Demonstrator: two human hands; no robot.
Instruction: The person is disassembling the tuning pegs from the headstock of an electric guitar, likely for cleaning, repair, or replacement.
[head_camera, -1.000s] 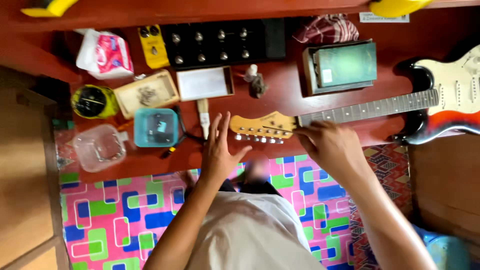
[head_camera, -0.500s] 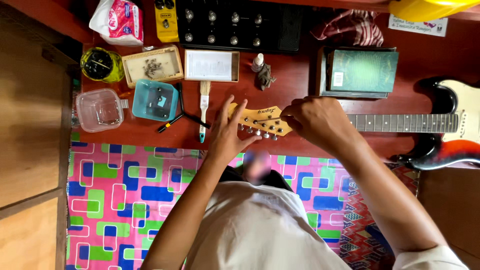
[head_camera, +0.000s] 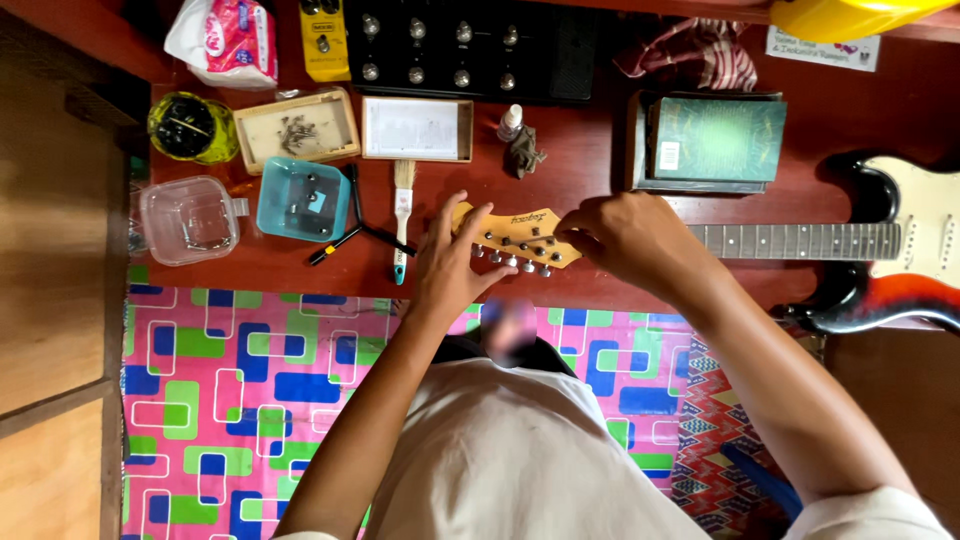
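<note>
An electric guitar lies across a red wooden table, its pale headstock with a row of tuning pegs pointing left, its neck running right to a sunburst body. My left hand rests at the tip of the headstock with the fingers spread apart and the thumb against the wood. My right hand is curled around the place where the neck meets the headstock, and it hides the nut. Both forearms reach out from my white shirt.
A small brush, a black bent tool, a teal box and a clear tub lie left of the headstock. Behind are two shallow trays, a small bottle, a black pedalboard and a green case.
My right hand has slid left along the neck to the headstock. My left hand stays at the headstock tip. The view has drawn closer and shifted slightly.
</note>
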